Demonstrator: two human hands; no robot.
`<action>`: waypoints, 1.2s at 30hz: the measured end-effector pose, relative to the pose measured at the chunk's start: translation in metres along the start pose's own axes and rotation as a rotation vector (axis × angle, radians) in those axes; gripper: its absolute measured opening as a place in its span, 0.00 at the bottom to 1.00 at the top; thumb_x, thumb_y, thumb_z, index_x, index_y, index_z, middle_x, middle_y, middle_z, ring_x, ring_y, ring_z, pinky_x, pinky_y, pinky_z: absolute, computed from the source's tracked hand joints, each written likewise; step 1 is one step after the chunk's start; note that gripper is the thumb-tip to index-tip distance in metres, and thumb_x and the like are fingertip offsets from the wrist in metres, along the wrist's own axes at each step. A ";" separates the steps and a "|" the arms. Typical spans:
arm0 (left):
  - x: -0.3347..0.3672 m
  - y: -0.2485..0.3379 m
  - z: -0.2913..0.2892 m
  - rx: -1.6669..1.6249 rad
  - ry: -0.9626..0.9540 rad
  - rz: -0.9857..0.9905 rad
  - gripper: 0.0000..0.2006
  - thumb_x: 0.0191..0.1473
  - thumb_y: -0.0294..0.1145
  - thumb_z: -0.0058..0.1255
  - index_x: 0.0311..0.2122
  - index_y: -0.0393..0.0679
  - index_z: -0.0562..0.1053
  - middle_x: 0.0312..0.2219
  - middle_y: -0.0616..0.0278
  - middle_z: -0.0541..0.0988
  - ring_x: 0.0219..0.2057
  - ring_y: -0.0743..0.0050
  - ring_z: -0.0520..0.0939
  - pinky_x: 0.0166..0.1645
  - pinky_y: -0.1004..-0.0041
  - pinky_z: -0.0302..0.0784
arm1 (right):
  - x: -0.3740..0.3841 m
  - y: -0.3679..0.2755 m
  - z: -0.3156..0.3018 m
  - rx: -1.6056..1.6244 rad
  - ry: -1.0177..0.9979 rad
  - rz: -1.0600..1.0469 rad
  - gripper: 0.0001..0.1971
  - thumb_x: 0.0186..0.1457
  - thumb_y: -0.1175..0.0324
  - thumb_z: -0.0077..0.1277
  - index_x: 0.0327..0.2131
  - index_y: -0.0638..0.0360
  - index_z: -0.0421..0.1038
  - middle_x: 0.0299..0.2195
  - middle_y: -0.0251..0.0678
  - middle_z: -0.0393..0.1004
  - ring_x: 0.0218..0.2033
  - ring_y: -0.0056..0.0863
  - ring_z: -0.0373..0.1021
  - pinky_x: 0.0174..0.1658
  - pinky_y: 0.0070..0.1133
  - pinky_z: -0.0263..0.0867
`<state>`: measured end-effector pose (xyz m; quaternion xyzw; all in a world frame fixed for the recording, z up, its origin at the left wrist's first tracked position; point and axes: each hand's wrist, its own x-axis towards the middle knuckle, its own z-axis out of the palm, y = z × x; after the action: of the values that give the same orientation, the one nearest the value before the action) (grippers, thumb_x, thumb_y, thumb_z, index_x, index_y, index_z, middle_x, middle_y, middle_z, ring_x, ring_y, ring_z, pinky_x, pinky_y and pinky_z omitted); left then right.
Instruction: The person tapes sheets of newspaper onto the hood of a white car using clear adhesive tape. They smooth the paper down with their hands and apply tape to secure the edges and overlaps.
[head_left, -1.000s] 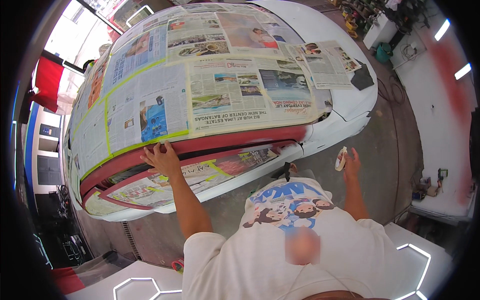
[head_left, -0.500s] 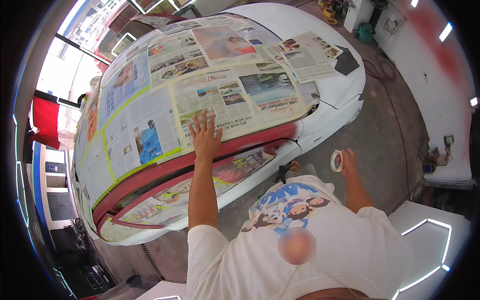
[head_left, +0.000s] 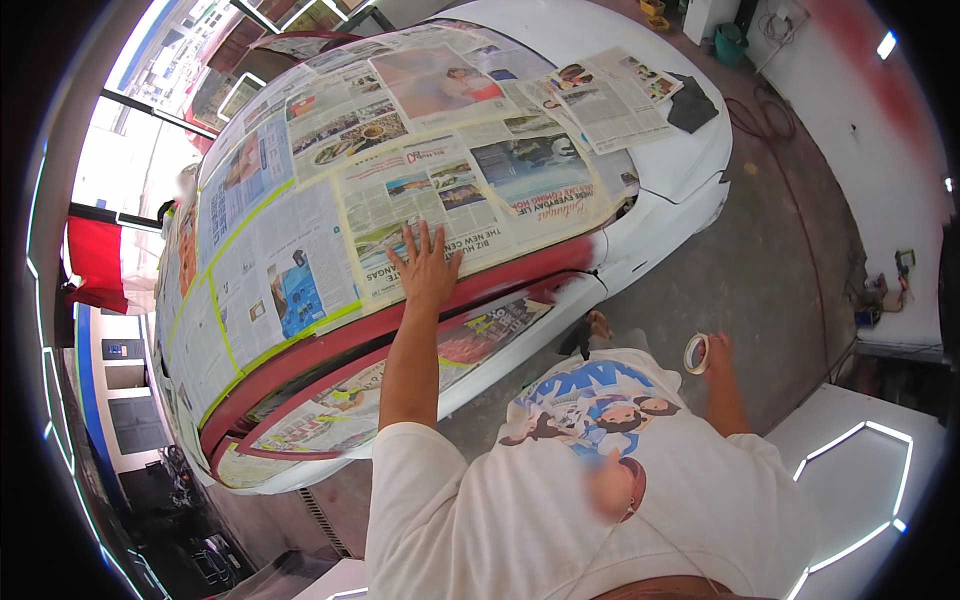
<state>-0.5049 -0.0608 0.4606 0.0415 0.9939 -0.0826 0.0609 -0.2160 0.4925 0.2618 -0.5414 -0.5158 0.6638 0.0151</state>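
Note:
My left hand lies with fingers spread on the newspaper that covers the car's windshield, close to the red pillar. Pale masking tape borders this sheet, while yellow-green tape runs along the sheets over the roof. Off to the right, away from the car, my right hand grips a roll of masking tape; its fingers are partly hidden behind the roll. More newspaper covers the side window below the red frame.
Loose newspaper sheets and a dark cloth lie on the white hood. A hose is on the floor by the right wall, near a green bucket. A white panel stands at lower right.
My left hand has slid slightly right and down across the newspaper, its fingers still spread. My right hand has moved right and a little down with the tape roll.

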 end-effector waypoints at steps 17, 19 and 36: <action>0.040 0.046 0.015 0.088 -0.037 0.126 0.37 0.64 0.63 0.35 0.72 0.55 0.52 0.73 0.57 0.47 0.74 0.49 0.42 0.65 0.22 0.26 | -0.025 -0.050 0.047 -0.260 -0.023 -0.097 0.29 0.62 0.73 0.50 0.65 0.66 0.56 0.26 0.38 0.76 0.19 0.23 0.70 0.22 0.22 0.65; 0.051 0.061 0.017 0.080 -0.081 0.205 0.36 0.64 0.61 0.36 0.72 0.55 0.52 0.73 0.58 0.48 0.74 0.51 0.42 0.67 0.24 0.27 | -0.026 -0.050 0.044 -0.276 -0.022 -0.099 0.28 0.62 0.74 0.49 0.65 0.65 0.57 0.26 0.38 0.76 0.18 0.24 0.70 0.22 0.22 0.65; 0.147 0.163 0.052 0.123 -0.201 0.495 0.39 0.62 0.69 0.31 0.72 0.60 0.51 0.74 0.58 0.42 0.74 0.50 0.37 0.70 0.34 0.24 | -0.073 0.067 -0.090 -0.370 0.306 0.161 0.26 0.61 0.74 0.47 0.63 0.63 0.59 0.27 0.42 0.77 0.18 0.26 0.72 0.21 0.23 0.68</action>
<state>-0.6292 0.1013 0.3649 0.2786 0.9354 -0.1293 0.1751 -0.0838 0.4791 0.2766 -0.6686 -0.5753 0.4675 -0.0591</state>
